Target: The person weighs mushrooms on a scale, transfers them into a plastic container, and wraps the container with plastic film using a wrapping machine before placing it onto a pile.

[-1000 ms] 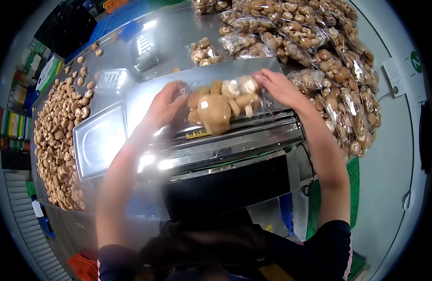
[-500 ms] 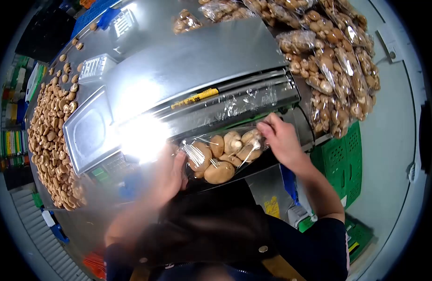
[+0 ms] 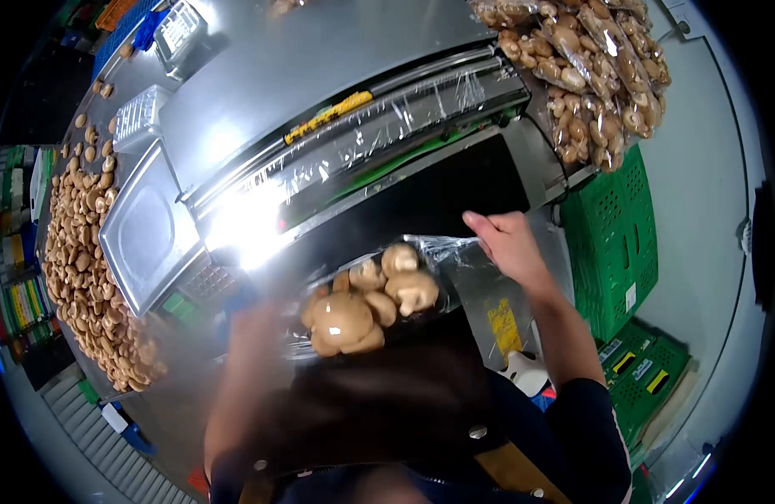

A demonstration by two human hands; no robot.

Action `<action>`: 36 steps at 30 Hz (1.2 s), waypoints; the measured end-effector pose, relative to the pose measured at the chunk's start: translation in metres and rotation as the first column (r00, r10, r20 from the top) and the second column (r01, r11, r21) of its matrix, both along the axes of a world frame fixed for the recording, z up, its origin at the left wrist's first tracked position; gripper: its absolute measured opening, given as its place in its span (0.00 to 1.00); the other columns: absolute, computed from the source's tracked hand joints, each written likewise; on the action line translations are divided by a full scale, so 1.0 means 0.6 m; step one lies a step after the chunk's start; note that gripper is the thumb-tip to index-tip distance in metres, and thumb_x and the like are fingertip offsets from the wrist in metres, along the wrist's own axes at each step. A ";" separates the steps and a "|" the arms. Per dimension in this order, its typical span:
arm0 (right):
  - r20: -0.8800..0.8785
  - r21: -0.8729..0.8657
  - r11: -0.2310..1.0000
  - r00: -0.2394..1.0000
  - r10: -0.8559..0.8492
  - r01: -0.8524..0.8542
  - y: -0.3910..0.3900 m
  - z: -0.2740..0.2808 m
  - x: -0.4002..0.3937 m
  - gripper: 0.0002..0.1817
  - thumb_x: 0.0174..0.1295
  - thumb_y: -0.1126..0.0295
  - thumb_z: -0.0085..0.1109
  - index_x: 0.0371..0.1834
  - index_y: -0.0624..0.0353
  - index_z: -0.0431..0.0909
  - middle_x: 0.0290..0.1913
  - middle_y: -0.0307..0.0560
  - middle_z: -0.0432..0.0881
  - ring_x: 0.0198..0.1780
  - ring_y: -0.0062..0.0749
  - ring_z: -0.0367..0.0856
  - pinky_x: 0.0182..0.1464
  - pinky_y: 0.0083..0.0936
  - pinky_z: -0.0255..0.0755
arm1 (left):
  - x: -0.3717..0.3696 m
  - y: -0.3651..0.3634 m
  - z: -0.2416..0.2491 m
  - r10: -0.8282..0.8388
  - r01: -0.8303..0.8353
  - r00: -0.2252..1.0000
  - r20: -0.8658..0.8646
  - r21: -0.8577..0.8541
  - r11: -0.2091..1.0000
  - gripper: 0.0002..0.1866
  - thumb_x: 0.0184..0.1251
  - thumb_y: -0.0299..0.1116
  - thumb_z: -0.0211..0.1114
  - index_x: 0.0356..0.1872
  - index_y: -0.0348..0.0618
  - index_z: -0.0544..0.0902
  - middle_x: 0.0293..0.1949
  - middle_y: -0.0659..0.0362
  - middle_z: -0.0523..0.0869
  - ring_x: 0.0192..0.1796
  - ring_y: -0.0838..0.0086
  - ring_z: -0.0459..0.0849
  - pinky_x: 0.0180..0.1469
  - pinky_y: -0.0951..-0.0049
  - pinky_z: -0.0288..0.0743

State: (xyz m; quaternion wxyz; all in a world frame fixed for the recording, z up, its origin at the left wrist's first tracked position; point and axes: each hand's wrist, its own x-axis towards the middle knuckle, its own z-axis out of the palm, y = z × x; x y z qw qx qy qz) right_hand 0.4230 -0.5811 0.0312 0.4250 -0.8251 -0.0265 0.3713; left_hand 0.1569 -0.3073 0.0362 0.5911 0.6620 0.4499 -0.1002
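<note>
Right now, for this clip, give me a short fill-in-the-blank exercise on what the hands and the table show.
1. The right hand pulls clear ____ over the pack.
2. The pack between the hands holds ____.
3. Loose mushrooms lie heaped at the ____ edge of the table.
4. The crates beside the wrapping machine are ____.

Missing words: film; mushrooms; left; green

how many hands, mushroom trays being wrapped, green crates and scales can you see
hands: 2, the right hand and the blurred left hand
mushroom tray in wrap: 1
green crates: 2, one upright, one lower
scales: 1
total: 6
</note>
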 end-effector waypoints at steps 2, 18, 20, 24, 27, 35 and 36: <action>-0.278 -0.104 0.992 0.956 -0.093 0.066 -0.029 -0.025 -0.032 0.27 0.64 0.57 0.61 0.10 0.61 0.73 0.11 0.34 0.69 0.14 0.15 0.64 0.18 0.21 0.57 | -0.106 0.017 -0.063 -0.208 0.213 0.976 -0.057 0.104 0.971 0.22 0.73 0.41 0.56 0.17 0.44 0.73 0.09 0.66 0.67 0.09 0.83 0.61 0.11 0.77 0.48; -0.139 0.840 0.413 0.596 0.791 -0.353 0.212 -0.047 -0.335 0.15 0.69 0.62 0.53 0.36 0.63 0.82 0.32 0.45 0.83 0.34 0.26 0.80 0.40 0.28 0.73 | -0.121 -0.040 -0.092 -0.015 -0.066 0.707 0.707 0.087 0.994 0.21 0.76 0.49 0.50 0.35 0.39 0.72 0.26 0.57 0.74 0.23 0.80 0.66 0.26 0.79 0.61; -0.156 0.868 0.384 0.560 0.813 -0.315 0.214 -0.041 -0.348 0.19 0.68 0.57 0.53 0.37 0.64 0.82 0.33 0.48 0.85 0.36 0.30 0.82 0.43 0.28 0.73 | -0.047 -0.042 -0.004 -0.041 0.004 0.566 0.823 0.047 0.999 0.25 0.72 0.55 0.54 0.43 0.39 0.71 0.37 0.53 0.74 0.24 0.80 0.65 0.28 0.80 0.61; -0.189 0.585 0.374 0.328 0.926 -0.719 0.225 -0.002 -0.331 0.16 0.68 0.57 0.54 0.46 0.60 0.80 0.47 0.46 0.83 0.51 0.31 0.80 0.54 0.35 0.70 | -0.027 -0.037 0.034 -0.253 0.456 0.460 0.851 0.018 0.890 0.32 0.71 0.59 0.47 0.55 0.36 0.74 0.61 0.42 0.70 0.61 0.57 0.71 0.64 0.53 0.63; -0.383 0.239 0.379 0.271 0.883 -0.894 0.250 0.037 -0.285 0.16 0.67 0.58 0.55 0.51 0.54 0.77 0.51 0.40 0.80 0.53 0.26 0.77 0.60 0.39 0.66 | -0.007 -0.057 0.076 -0.235 0.620 0.468 0.852 -0.126 0.774 0.33 0.71 0.59 0.44 0.57 0.36 0.73 0.62 0.42 0.70 0.65 0.54 0.69 0.66 0.50 0.61; 0.064 0.646 0.474 0.661 0.747 -0.598 0.108 0.117 -0.144 0.20 0.74 0.58 0.44 0.59 0.59 0.75 0.38 0.41 0.81 0.32 0.21 0.77 0.35 0.21 0.72 | 0.003 -0.101 0.080 0.060 0.374 0.779 0.624 -0.539 0.755 0.25 0.71 0.50 0.51 0.55 0.37 0.74 0.56 0.45 0.76 0.59 0.54 0.75 0.60 0.53 0.68; 0.103 0.608 0.483 0.666 0.739 -0.630 0.108 0.106 -0.155 0.21 0.75 0.56 0.43 0.58 0.58 0.76 0.33 0.41 0.81 0.29 0.21 0.77 0.32 0.21 0.72 | 0.008 -0.106 0.074 0.134 0.282 0.818 0.560 -0.592 0.755 0.24 0.70 0.49 0.52 0.54 0.37 0.74 0.55 0.46 0.77 0.58 0.54 0.76 0.59 0.53 0.69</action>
